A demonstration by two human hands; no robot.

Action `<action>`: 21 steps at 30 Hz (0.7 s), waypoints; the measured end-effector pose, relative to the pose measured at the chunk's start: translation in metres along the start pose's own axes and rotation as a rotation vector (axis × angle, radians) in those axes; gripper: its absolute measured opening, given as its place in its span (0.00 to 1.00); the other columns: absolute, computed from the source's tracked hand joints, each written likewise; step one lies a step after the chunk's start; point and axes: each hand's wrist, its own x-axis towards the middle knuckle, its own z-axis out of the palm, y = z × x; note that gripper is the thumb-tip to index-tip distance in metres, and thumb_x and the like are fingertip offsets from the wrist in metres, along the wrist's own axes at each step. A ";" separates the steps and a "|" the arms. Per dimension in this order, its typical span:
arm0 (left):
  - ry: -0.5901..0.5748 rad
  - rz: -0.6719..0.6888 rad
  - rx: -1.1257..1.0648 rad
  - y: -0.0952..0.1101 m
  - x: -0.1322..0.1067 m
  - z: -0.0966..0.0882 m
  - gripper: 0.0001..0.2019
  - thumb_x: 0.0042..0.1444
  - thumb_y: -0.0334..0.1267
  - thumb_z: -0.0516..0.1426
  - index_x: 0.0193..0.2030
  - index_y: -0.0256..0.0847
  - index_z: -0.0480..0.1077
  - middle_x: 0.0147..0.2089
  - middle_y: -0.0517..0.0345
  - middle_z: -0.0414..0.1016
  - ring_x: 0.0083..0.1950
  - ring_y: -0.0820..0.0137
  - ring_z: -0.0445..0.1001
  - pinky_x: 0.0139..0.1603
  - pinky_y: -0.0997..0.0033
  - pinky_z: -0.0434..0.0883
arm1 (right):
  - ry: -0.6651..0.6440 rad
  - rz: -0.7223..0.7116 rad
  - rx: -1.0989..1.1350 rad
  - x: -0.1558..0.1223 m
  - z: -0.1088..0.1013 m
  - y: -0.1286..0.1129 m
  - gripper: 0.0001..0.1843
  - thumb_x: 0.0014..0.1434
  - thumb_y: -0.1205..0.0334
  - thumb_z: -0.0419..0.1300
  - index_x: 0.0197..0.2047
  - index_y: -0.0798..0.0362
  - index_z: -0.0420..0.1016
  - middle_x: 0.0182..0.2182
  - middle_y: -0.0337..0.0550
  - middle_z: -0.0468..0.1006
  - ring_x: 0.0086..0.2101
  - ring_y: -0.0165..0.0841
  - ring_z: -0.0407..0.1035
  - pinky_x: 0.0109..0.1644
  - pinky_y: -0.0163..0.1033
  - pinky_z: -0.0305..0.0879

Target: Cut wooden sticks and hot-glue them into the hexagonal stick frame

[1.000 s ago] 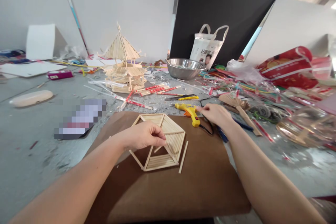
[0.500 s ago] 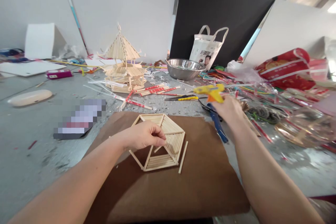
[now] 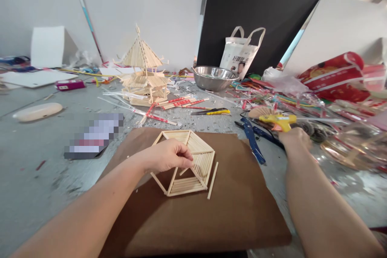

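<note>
My left hand is pinched over the middle of a hexagonal frame of thin wooden sticks. A short wooden stick pokes out below its fingertips. Several of the frame's wedges are filled with rows of sticks; at the left, wedges show brown board through. One loose stick lies just right of the frame. Over at the right, my right hand, slightly blurred, is closed round the handle of a yellow hot glue gun, whose nozzle points left. My hand hides most of the handle.
Brown board lies under the frame. Right of it are blue-handled pliers; beyond it, a yellow-and-black cutter, red-wrapped sticks, a stick pagoda and a metal bowl. A blurred-out phone-like slab lies left.
My right hand has carried the glue gun to the right and down, away from the board. My left hand stays in place over the frame. The view has shifted slightly.
</note>
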 end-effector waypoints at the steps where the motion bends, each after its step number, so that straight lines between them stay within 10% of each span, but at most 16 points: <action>1: 0.001 0.001 -0.001 0.000 0.000 0.000 0.14 0.45 0.47 0.54 0.31 0.38 0.70 0.25 0.62 0.67 0.24 0.78 0.57 0.25 0.77 0.54 | 0.017 0.055 0.000 -0.002 -0.004 -0.003 0.33 0.43 0.53 0.56 0.45 0.76 0.66 0.29 0.81 0.67 0.34 0.55 0.65 0.26 0.47 0.53; 5: -0.001 -0.002 0.003 -0.001 0.000 0.000 0.14 0.45 0.47 0.54 0.31 0.38 0.71 0.25 0.63 0.67 0.25 0.78 0.58 0.26 0.78 0.54 | 0.140 0.111 0.041 -0.016 -0.026 -0.024 0.30 0.51 0.49 0.46 0.51 0.61 0.60 0.39 0.68 0.69 0.40 0.48 0.65 0.32 0.44 0.54; 9: 0.000 -0.015 0.014 -0.001 0.002 0.001 0.14 0.44 0.47 0.54 0.31 0.38 0.71 0.25 0.63 0.67 0.25 0.78 0.58 0.26 0.78 0.55 | 0.254 -0.149 0.084 -0.039 -0.042 -0.055 0.25 0.48 0.48 0.51 0.46 0.55 0.63 0.38 0.58 0.72 0.38 0.44 0.66 0.35 0.42 0.55; 21: 0.005 -0.017 0.019 0.003 0.000 0.001 0.13 0.45 0.45 0.54 0.31 0.37 0.70 0.26 0.62 0.68 0.25 0.78 0.59 0.26 0.79 0.56 | -0.224 -0.691 -0.042 -0.066 -0.011 -0.091 0.18 0.45 0.55 0.52 0.40 0.53 0.68 0.34 0.47 0.74 0.35 0.40 0.67 0.30 0.37 0.55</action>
